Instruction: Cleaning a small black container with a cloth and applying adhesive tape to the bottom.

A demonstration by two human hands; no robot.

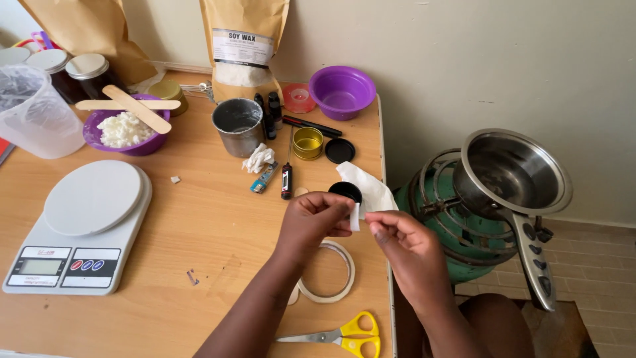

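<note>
White tape, a short strip [356, 217], is pinched between both hands above the wooden bench [199, 219]: the left hand [317, 222] clamps one edge while also gripping a small black-lidded tin [345, 191] with white paper [368, 187] behind it, and the right hand [404, 242] pinches the other edge. The strip looks cut but not yet stuck on. Just below the hands lies the tape roll [326, 272], and below that the yellow scissors [344, 335]. An open gold tin [308, 143] and its black lid [340, 151] sit beyond the hands; a digital scale [79, 225] stands well to the roll's left.
</note>
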